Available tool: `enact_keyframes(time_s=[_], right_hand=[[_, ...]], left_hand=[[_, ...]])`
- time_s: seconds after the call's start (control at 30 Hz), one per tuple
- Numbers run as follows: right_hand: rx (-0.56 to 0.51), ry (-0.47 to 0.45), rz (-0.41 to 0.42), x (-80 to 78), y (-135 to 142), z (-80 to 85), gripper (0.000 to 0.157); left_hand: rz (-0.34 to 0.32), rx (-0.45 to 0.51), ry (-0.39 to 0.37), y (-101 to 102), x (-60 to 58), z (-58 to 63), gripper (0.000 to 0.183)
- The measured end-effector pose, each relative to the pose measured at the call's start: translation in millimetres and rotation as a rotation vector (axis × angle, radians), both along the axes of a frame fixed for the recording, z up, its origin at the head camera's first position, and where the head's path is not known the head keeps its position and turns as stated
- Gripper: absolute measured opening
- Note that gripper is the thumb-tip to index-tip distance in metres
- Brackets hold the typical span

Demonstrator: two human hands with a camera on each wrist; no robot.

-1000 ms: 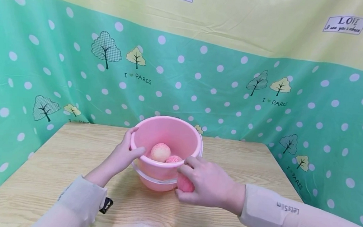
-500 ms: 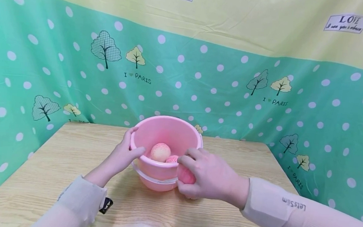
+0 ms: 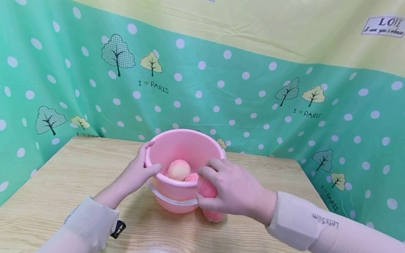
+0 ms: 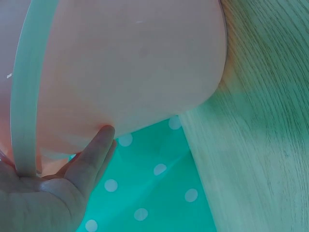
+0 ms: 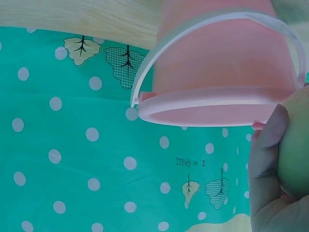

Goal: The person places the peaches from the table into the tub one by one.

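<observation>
Two peaches (image 3: pixel 179 169) lie in the bucket (image 3: pixel 169 184) the left hand (image 3: pixel 135 175) grips; the right hand (image 3: pixel 235 188) holds another peach (image 3: pixel 207 187) outside, above a pink thing (image 3: pixel 213 216).

head bright | glare on tabletop (image 3: pixel 163 239) | wrist views dimmer, green-tinted

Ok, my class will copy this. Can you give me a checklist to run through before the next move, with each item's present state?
1. Bucket steadied: ok, the left hand grips its rim.
2. Pink ball held: ok, the right hand grips it.
3. Handle off the opening: ok, it hangs across the outside.
4. Held ball clear of the rim: cannot tell, they overlap in the head view.
5. Pink thing below the right hand clear of the bucket: cannot tell.
</observation>
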State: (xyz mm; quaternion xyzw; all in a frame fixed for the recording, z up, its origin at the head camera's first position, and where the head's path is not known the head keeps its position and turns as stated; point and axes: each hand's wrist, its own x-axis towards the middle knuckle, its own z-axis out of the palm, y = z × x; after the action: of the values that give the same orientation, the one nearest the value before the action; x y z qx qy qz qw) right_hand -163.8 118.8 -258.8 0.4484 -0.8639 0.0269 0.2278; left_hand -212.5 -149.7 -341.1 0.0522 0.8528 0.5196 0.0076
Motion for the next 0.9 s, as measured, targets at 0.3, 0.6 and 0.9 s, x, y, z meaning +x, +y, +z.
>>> enact_keyframes(time_s=[0.3, 0.6, 0.9], right_hand=[[0.015, -0.039, -0.032, -4.5, -4, 4.8, 0.040], [-0.006, -0.016, -0.031, -10.6, -9, 6.1, 0.035], [-0.020, -0.030, -0.034, -16.0, -13, 6.8, 0.036]], left_hand=[[-0.004, 0.009, 0.007, 0, 0.1, 0.2, 0.083], [-0.004, 0.014, 0.023, 0, -0.4, -0.2, 0.083], [-0.004, 0.014, 0.018, 0, -0.3, 0.8, 0.084]])
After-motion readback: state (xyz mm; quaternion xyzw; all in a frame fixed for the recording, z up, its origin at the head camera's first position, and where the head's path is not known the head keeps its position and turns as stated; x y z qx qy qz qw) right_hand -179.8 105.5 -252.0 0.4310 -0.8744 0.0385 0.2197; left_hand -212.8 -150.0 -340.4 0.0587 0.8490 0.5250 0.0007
